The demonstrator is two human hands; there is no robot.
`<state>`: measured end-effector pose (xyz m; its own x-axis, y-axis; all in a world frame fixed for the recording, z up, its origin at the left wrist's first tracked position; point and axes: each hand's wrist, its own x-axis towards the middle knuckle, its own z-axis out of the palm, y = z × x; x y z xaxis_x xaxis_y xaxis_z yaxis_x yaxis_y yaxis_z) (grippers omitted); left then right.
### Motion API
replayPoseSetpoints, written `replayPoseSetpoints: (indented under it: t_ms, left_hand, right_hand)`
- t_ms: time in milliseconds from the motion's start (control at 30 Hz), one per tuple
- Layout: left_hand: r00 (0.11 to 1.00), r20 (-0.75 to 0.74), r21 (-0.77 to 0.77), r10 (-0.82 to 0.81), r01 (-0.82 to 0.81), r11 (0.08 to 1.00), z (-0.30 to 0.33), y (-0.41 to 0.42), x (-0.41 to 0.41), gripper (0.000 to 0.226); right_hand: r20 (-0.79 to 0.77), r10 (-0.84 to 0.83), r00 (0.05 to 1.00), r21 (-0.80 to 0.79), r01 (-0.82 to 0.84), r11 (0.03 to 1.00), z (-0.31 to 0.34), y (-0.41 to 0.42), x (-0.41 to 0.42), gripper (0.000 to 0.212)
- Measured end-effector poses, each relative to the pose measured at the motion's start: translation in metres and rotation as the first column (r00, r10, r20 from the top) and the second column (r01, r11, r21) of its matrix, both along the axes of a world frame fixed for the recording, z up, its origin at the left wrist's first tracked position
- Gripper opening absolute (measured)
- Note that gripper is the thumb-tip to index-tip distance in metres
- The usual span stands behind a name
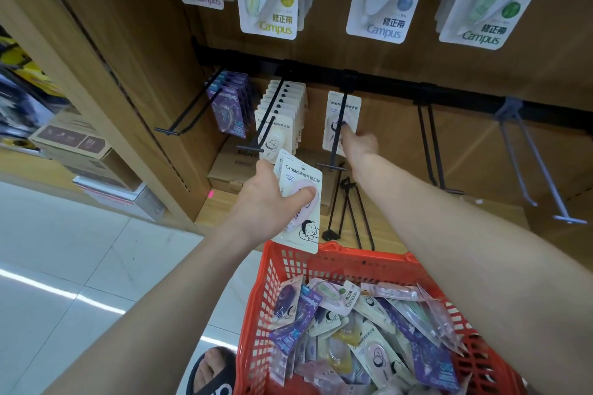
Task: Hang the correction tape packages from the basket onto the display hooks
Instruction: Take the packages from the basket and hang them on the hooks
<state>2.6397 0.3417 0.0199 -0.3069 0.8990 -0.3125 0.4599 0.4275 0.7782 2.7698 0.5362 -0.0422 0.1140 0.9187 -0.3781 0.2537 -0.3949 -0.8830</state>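
My left hand [272, 199] pinches a pink correction tape package [300, 202], thumb on its blister. Beyond it, my right hand [359, 141] seems to press another package [343, 109] on its hook [338, 135]; the basket [321, 260] sits below both.

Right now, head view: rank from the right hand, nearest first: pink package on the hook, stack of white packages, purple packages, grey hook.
1. pink package, touched by the right hand, center hook.
2. stack of white packages, just left.
3. purple packages, farther left.
4. grey hook, far right.
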Motion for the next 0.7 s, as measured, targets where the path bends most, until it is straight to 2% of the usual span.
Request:
replayPoseSetpoints:
  t_ms: [67,133,200,267,333,400,533,700]
  left_hand:
    - [1.000,-0.009,0.000,0.008,-0.008,1.000,-0.001,0.000,0.000,0.056]
    - [1.000,-0.013,0.003,0.019,-0.019,1.000,-0.001,0.000,0.000,0.055]
    - [0.999,-0.015,0.008,0.031,-0.031,0.999,0.000,0.000,0.000,0.054]
    - [0.998,-0.042,0.013,0.044,-0.043,0.999,0.001,0.000,-0.001,0.054]
    - [0.996,-0.065,0.017,0.058,-0.057,0.998,0.002,-0.001,-0.001,0.054]
    - [0.995,-0.076,0.025,0.064,-0.062,0.998,0.001,-0.003,0.000,0.055]
    - [0.994,-0.101,0.031,0.042,-0.039,0.999,0.001,-0.009,0.002,0.055]
    - [0.993,-0.116,0.006,-0.012,0.013,1.000,-0.001,-0.015,0.003,0.054]
  right_hand:
    - [0.056,0.000,0.998,-0.055,0.003,0.998,-0.002,-0.008,0.001,0.064]
    - [0.056,0.030,0.998,-0.101,-0.024,0.995,-0.002,-0.027,0.006,0.071]
    - [-0.106,0.055,0.993,-0.136,-0.069,0.988,-0.001,-0.055,0.013,0.059]
    - [-0.351,0.112,0.930,-0.191,-0.188,0.963,0.006,-0.089,0.022,0.040]
    - [-0.539,0.168,0.825,-0.215,-0.327,0.920,0.012,-0.121,0.034,0.039]
    - [-0.641,0.209,0.739,-0.204,-0.427,0.881,0.018,-0.142,0.044,0.042]
    - [-0.694,0.310,0.650,-0.126,-0.534,0.836,0.026,-0.162,0.049,0.026]
    - [-0.699,0.353,0.622,-0.077,-0.557,0.827,0.027,-0.171,0.049,0.031]
